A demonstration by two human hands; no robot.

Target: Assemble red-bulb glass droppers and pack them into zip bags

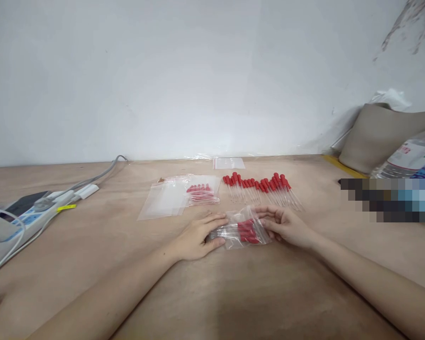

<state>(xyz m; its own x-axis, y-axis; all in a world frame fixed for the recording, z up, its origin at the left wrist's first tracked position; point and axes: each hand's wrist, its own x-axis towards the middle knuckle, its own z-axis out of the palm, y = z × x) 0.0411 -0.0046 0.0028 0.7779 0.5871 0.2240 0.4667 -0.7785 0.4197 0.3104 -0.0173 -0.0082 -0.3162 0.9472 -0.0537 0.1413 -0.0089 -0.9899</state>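
A small clear zip bag (243, 230) with several red-capped glass droppers inside lies on the wooden table (212, 293). My left hand (198, 236) grips its left end, thumb below and fingers above. My right hand (286, 225) grips its right end. Behind the bag, a row of loose red-capped droppers (260, 188) lies on the table. To the left of that row sit a filled bag of droppers (201, 192) and a stack of empty clear bags (165, 200).
A power strip with cables (38, 212) lies at the left edge. Another clear bag (228, 163) rests near the wall. At the right are a grey cushion-like object (382, 134) and a plastic water bottle (411, 158).
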